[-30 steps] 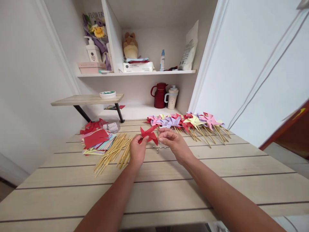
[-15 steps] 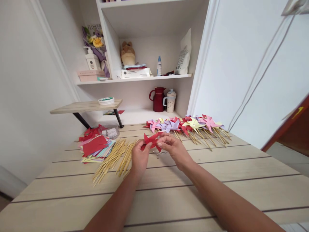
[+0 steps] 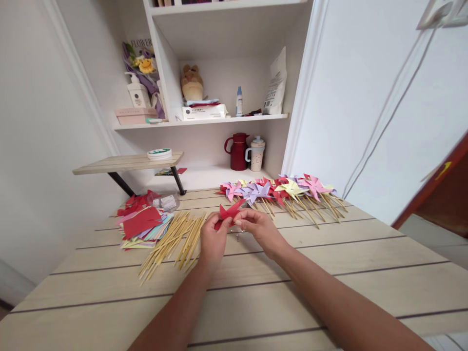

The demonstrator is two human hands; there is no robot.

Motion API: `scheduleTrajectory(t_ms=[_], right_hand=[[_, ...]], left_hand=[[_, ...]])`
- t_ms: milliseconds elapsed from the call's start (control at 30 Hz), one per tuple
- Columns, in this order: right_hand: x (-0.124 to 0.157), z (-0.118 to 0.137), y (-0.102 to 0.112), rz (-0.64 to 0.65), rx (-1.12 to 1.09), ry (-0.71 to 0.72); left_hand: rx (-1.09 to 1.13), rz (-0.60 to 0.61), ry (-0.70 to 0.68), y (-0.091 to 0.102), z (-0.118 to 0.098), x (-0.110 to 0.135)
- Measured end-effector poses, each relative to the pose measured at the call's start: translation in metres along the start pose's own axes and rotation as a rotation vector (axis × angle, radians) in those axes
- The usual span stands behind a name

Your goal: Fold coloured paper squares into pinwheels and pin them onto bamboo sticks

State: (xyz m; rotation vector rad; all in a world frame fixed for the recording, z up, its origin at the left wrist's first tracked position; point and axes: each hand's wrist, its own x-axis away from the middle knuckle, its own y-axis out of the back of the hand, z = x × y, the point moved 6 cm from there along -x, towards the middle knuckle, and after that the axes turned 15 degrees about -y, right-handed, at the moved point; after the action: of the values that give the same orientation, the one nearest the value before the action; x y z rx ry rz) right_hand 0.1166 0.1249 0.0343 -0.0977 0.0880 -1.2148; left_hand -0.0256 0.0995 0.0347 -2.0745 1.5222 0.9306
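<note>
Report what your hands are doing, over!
Left hand, right hand: both on red pinwheel. Pinwheel held above table. Loose sticks beside left hand, not blocking.

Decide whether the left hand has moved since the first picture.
Yes: judged against the red jug, the left hand has shifted slightly to the right.

Red paper pinwheel (image 3: 230,210), yellowish sticks (image 3: 168,240), speckled cream cup (image 3: 258,156)

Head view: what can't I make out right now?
All in the head view:
Red pinwheel: centre hidden behind fingers of the left hand and right hand.
Anything small in the right hand's pinch: hidden by its own fingers.
Silver beads: too small to count, some possibly behind the hands.
Container label: print too small to read.
Wall socket: cut off by the top edge.
</note>
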Motion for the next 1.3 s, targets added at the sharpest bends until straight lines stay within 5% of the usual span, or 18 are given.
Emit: scheduleTrajectory(t_ms=[967, 1300], right_hand=[[-0.003, -0.001, 0.006, -0.059, 0.08, 0.073], [-0.002, -0.002, 0.007, -0.079, 0.165, 0.059]], left_hand=[[0.046, 0.028, 0.051, -0.003, 0.002, 0.001], [0.204, 0.114, 0.219, -0.012, 0.017, 0.008]])
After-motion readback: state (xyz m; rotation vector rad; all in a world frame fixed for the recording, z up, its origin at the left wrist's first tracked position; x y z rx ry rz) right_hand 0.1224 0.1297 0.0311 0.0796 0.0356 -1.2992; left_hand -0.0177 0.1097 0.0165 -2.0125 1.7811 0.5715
